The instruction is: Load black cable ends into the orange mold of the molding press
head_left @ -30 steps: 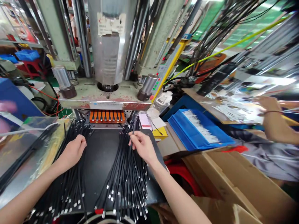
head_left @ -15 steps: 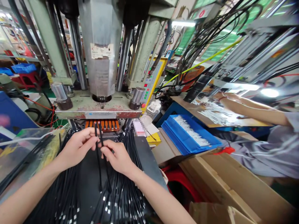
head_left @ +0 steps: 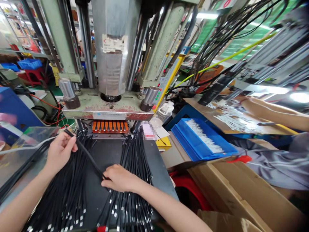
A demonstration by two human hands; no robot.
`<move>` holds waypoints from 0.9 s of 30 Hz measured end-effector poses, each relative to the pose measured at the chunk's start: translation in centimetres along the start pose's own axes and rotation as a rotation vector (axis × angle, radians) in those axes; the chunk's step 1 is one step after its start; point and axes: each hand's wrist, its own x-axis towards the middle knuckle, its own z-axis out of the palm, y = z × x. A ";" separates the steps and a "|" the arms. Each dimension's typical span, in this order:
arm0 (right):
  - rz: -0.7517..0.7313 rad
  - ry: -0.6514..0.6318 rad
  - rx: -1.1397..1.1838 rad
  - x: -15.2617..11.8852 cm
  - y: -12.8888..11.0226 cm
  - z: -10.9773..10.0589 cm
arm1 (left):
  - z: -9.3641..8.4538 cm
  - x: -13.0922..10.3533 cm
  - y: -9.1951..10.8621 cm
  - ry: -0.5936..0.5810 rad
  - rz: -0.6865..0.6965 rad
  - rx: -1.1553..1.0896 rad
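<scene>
A dark length of black cable [head_left: 88, 157] runs slantwise between my two hands; whether it is one cable or two side by side I cannot tell. My left hand [head_left: 60, 151] pinches its upper end, over the left bundle of black cables [head_left: 70, 180]. Lower down, near the middle of the black work surface [head_left: 101, 148], my right hand [head_left: 119, 178] has its fingers closed round the other end, beside the right bundle of black cables [head_left: 135, 161]. Beyond my hands, an orange mould block [head_left: 110, 126] with several black pieces in its slots sits under the press plate [head_left: 108, 111].
The press column [head_left: 112, 64] rises straight ahead. At right are a blue bin [head_left: 178, 135] of white pieces, a cardboard box [head_left: 231, 183] and a clear plastic jug [head_left: 165, 111]. A co-worker's arm [head_left: 272, 109] reaches over a neighbouring table [head_left: 231, 129].
Both hands have come back from in front of the mould block. My left hand moved left with the cable, my right hand down and slightly right. The view has shifted a little.
</scene>
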 end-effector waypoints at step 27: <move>-0.218 0.828 0.300 3.9 6.2 -6.5 | -1.5 -3.0 -7.2 0.107 -0.292 0.470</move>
